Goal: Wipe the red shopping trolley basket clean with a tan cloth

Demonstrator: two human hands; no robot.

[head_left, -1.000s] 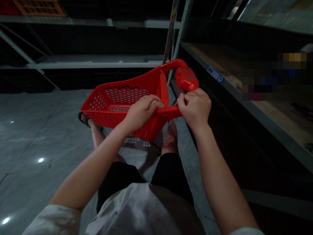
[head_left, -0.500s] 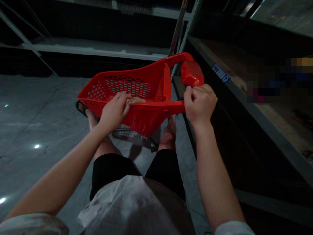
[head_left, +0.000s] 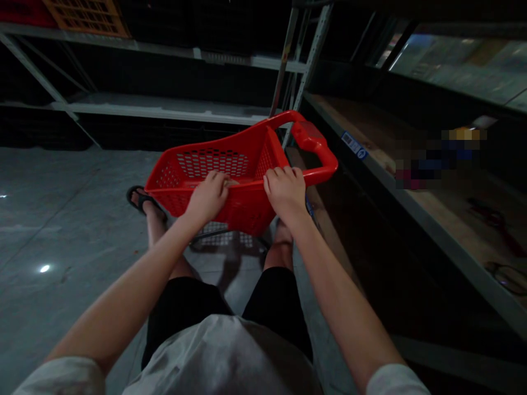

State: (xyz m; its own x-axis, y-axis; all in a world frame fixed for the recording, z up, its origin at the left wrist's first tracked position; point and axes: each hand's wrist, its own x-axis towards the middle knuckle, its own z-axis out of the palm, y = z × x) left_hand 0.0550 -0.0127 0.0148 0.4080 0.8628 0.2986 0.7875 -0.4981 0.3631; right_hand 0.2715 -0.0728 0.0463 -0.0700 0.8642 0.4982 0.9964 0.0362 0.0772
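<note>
A red plastic shopping cart (head_left: 251, 206) stands side-on before my legs, its perforated basket to the left and its looped handle (head_left: 325, 164) to the right. My left hand (head_left: 209, 193) is closed over the basket's near rim. Further right along that rim, where the basket meets the handle, my right hand (head_left: 286, 189) grips too, fingers curled over the edge. Something small and tan (head_left: 231, 181) shows inside the basket beside my left fingers; what it is I cannot tell. The cart's lower frame and wheels are partly hidden under the basket.
A wooden shelf (head_left: 374, 170) with a blue label (head_left: 354, 145) runs along the right, holding dark and red items. Behind the cart stands a white metal rack (head_left: 164, 109) with an orange crate (head_left: 93, 16) upper left. Grey concrete floor (head_left: 69, 219) lies to the left.
My right hand has left the handle end and now holds the near rim closer to my left hand. The cart handle appears swung slightly left, and the view has tilted up.
</note>
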